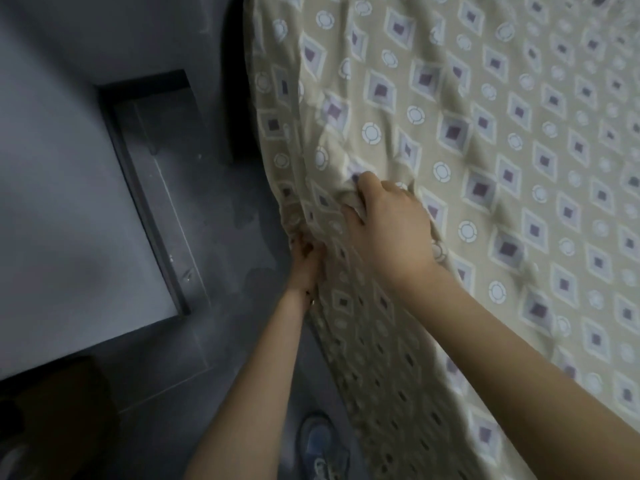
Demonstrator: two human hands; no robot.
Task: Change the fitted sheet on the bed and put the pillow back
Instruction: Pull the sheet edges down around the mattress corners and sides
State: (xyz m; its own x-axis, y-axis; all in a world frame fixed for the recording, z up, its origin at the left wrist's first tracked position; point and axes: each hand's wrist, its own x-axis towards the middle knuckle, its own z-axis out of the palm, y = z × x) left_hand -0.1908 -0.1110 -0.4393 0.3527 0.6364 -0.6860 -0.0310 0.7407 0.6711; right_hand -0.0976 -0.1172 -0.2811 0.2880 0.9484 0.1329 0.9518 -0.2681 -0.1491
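Note:
A beige fitted sheet (485,140) with purple diamonds and pale circles covers the bed on the right. My right hand (388,226) lies on the bed's left edge and grips a bunched fold of the sheet. Lower on the side of the mattress, my left hand (306,261) holds the sheet's hanging edge, its fingers partly hidden in the fabric. No pillow is in view.
A dark tiled floor (214,341) runs along the bed's left side. A pale wall with a dark doorway or recess (152,188) stands at the left. My blue shoe (322,448) is on the floor by the bed. A dark object sits at the lower left corner.

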